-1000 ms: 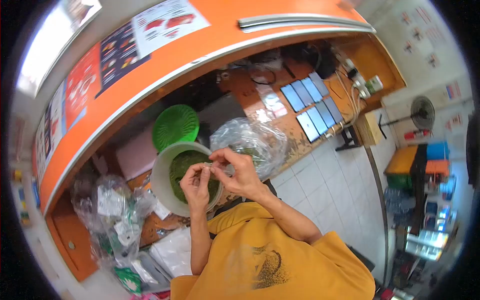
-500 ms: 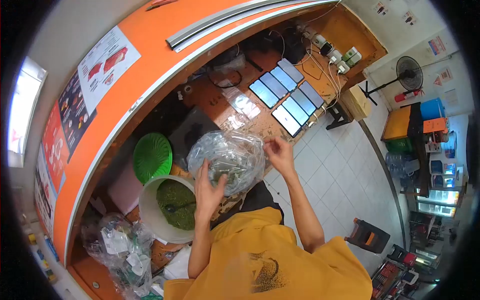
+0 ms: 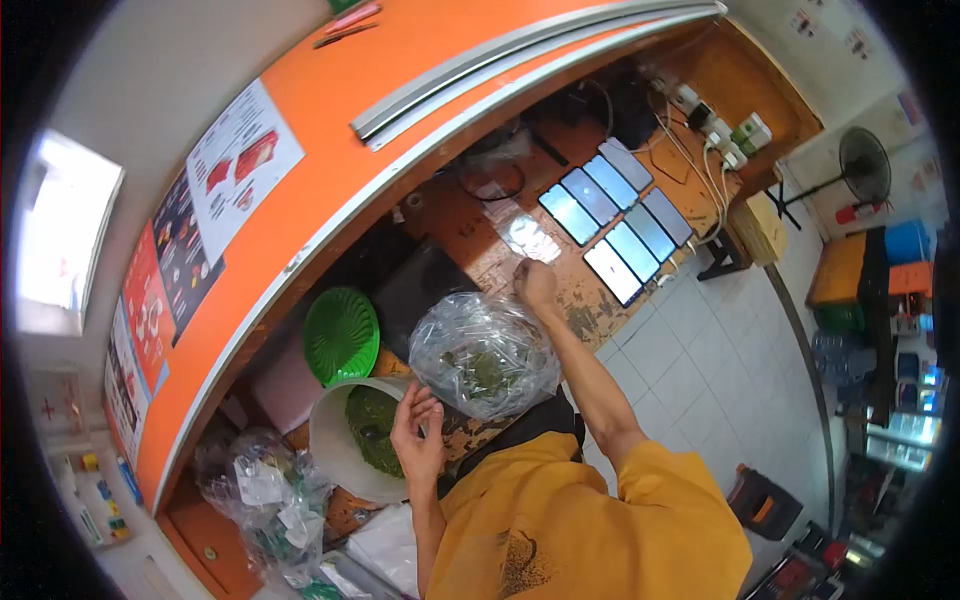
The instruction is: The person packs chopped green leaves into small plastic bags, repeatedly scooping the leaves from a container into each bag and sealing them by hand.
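Note:
A clear plastic bag (image 3: 440,345) with green shredded stuff inside rests at the table's near edge, against my body. My left hand (image 3: 418,435) is at the bag's left side, over the rim of a white bucket (image 3: 332,440), its fingers apart and loosely bent. Green shredded material (image 3: 372,415) lies in the bucket, with something dark in it. Beyond the bag, my right hand (image 3: 538,287) is closed over the table beside a flat clear plastic packet (image 3: 525,238). Whatever its fingers may hold is hidden.
A green ribbed plastic dish (image 3: 342,336) stands behind the bucket. Several phones with lit screens (image 3: 615,225) lie in rows at the right, near plugged-in chargers (image 3: 722,135). Crumpled plastic bags (image 3: 265,500) sit at the lower left. An orange partition (image 3: 340,90) curves along the far side.
My right hand has left the bag's right edge and reached farther over the table. My left hand has come off the bag toward the bucket. The view has shifted, too.

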A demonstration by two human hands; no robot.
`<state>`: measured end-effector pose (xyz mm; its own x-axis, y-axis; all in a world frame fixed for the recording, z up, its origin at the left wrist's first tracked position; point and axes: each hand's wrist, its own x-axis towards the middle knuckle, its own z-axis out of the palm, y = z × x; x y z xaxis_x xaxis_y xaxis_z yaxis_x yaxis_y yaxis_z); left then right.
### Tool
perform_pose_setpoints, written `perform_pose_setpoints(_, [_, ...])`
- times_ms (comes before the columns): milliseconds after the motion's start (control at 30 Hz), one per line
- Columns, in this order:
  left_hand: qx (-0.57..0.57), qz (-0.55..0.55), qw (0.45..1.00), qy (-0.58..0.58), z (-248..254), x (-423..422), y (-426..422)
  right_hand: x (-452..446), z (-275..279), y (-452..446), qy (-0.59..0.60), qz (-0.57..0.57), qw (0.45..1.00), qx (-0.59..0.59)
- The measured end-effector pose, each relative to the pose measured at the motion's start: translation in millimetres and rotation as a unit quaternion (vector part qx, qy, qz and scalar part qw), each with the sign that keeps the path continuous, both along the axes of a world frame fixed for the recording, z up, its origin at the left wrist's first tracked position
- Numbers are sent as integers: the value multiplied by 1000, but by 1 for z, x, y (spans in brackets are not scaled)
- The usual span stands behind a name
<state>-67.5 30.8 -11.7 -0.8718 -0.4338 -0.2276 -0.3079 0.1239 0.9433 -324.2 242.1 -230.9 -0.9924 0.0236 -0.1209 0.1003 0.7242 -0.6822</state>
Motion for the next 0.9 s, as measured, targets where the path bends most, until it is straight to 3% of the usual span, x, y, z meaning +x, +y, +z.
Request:
perform_pose_setpoints(100, [55, 1, 999, -2, -6, 0, -3, 41, 105, -13, -37, 59, 979, -192])
perform_pose_setpoints(167, [87, -1, 996, 11, -6, -18, 4, 82, 178, -21, -60, 178, 952, -242])
perform_pose_setpoints(233, [91, -32, 995, 5, -12, -20, 5, 116, 218, -30, -66, 235, 938, -246])
perform_pose_setpoints(367, [90, -52, 994, -31, 0, -14, -2, 149, 229, -38, -72, 253, 935, -238])
perform_pose_setpoints(467, [140, -25, 990, -6, -1, -2, -8, 173, 235, -49, 47, 211, 955, -202])
perform_pose_setpoints(567, [201, 4, 980, 16, -11, 12, -17, 195, 245, -61, 53, 256, 921, -289])
perform_pose_setpoints(667, [216, -7, 975, 46, -11, 23, -24, 211, 238, -70, 105, 275, 918, -264])
perform_pose_setpoints(767, [104, -6, 994, 40, -3, 34, -31, 221, 236, -76, 115, 268, 917, -272])
perform_pose_setpoints(867, [-100, -65, 987, 110, 23, 35, -30, 226, 246, -84, 143, 292, 912, -251])
perform_pose_setpoints(900, [-106, -68, 986, 113, 23, 38, -33, 226, 250, -86, 163, 307, 908, -235])
